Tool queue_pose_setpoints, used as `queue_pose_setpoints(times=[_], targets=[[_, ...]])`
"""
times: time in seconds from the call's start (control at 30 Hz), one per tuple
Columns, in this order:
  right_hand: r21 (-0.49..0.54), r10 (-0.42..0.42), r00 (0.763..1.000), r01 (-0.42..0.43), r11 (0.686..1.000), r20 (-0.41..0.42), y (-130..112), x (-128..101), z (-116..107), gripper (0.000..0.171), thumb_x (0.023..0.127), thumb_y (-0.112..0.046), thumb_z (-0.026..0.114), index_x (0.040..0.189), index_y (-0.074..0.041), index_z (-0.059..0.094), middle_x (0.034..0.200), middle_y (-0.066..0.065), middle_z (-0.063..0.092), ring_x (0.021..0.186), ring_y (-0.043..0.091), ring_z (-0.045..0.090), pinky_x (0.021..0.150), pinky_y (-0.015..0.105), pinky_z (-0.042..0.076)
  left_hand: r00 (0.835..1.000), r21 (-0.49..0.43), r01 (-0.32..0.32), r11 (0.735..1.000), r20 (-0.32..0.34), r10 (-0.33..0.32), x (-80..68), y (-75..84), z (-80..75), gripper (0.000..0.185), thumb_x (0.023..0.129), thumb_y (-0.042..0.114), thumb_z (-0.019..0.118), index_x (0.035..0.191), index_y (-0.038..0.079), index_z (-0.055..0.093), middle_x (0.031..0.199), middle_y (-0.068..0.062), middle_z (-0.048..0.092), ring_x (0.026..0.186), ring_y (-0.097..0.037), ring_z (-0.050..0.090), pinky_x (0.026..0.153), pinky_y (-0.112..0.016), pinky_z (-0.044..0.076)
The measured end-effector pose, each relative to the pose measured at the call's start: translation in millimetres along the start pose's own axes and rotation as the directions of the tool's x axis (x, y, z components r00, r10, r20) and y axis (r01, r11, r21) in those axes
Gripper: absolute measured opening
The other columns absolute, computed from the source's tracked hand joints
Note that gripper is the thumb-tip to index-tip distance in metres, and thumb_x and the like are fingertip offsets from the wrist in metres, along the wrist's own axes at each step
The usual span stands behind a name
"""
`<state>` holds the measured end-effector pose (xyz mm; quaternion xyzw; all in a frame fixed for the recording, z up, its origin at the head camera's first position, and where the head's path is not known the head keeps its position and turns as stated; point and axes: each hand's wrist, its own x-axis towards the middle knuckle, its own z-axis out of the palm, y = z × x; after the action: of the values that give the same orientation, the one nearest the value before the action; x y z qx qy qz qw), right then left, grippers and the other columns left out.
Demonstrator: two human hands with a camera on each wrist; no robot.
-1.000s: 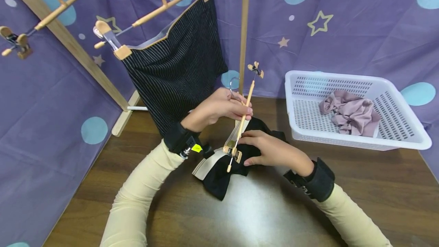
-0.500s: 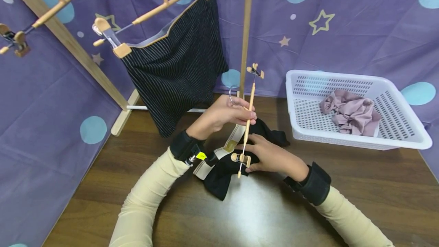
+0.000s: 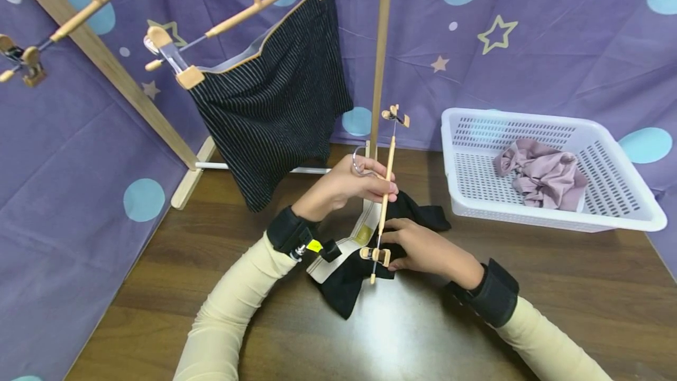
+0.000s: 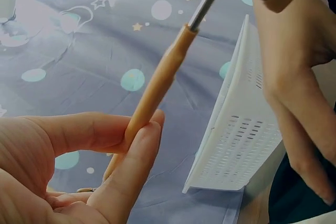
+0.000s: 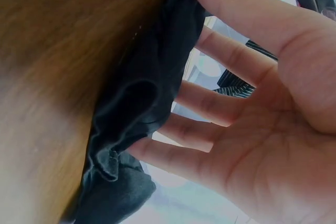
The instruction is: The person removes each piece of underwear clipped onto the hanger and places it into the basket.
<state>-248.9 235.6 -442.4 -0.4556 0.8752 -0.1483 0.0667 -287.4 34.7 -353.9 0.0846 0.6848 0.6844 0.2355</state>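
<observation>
My left hand (image 3: 351,184) pinches the wooden bar of a clip hanger (image 3: 389,160) between thumb and fingers. Its metal hook stands beside the knuckles, and the lower clip (image 3: 375,256) hangs over the cloth. In the left wrist view the grip on the bar (image 4: 157,87) shows closely. Beneath lies a crumpled black garment (image 3: 342,296) with a cream waistband (image 3: 320,270) and a gold patch (image 3: 364,234). My right hand (image 3: 420,246) rests at the garment; in the right wrist view its fairly straight, spread fingers (image 5: 210,106) touch the black cloth (image 5: 142,87).
To the right, a white perforated basket (image 3: 455,193) holds a mauve cloth (image 3: 547,175). Striped dark clothing (image 3: 275,87) hangs from another clip hanger at the left back. A further hanger (image 3: 95,7) hangs far left, near a wooden rack post (image 3: 382,46) and slanting post (image 3: 121,81).
The hanger in my left hand has moved slightly right and toward me. My right hand has also come a little nearer, and the black garment has shifted slightly right and toward me.
</observation>
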Motion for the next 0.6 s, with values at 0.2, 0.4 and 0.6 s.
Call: queue_pose_setpoints(times=[0.2,0.4,0.6], targets=[[0.005,0.044,0.999,-0.044,0.999,0.03,-3,-5,-1,0.042,0.077,-0.019,0.09,0.114,-0.01,0.074,0.128,0.016,0.065,0.119,0.033,0.061,0.099,0.047,0.055,1.0,-0.006,0.001,1.0,0.021,-0.001,-0.9,-2.7,-4.7,0.012,0.089,-0.006,0.071,0.1,-0.007,0.068,0.08,-0.005,0.075,0.073,-0.014,0.074,0.078,-0.036,0.065],[-0.011,0.047,0.998,-0.047,0.999,0.031,-7,-6,-2,0.036,0.076,-0.017,0.091,0.108,-0.011,0.075,0.124,0.015,0.065,0.114,0.032,0.062,0.096,0.045,0.056,1.0,0.024,0.018,1.0,0.023,-0.018,-0.2,-3.7,-10.8,0.017,0.087,-0.004,0.072,0.102,-0.008,0.067,0.078,-0.003,0.075,0.073,-0.012,0.073,0.077,-0.035,0.065],[-0.02,0.058,0.997,-0.058,0.998,0.042,-11,-6,-3,0.033,0.077,-0.013,0.09,0.106,-0.011,0.074,0.123,0.015,0.065,0.114,0.031,0.062,0.095,0.045,0.057,1.0,0.039,0.009,0.999,0.02,-0.01,-1.6,-1.4,-16.5,0.013,0.087,-0.003,0.073,0.099,-0.005,0.069,0.078,-0.002,0.075,0.074,-0.012,0.073,0.077,-0.033,0.065]])
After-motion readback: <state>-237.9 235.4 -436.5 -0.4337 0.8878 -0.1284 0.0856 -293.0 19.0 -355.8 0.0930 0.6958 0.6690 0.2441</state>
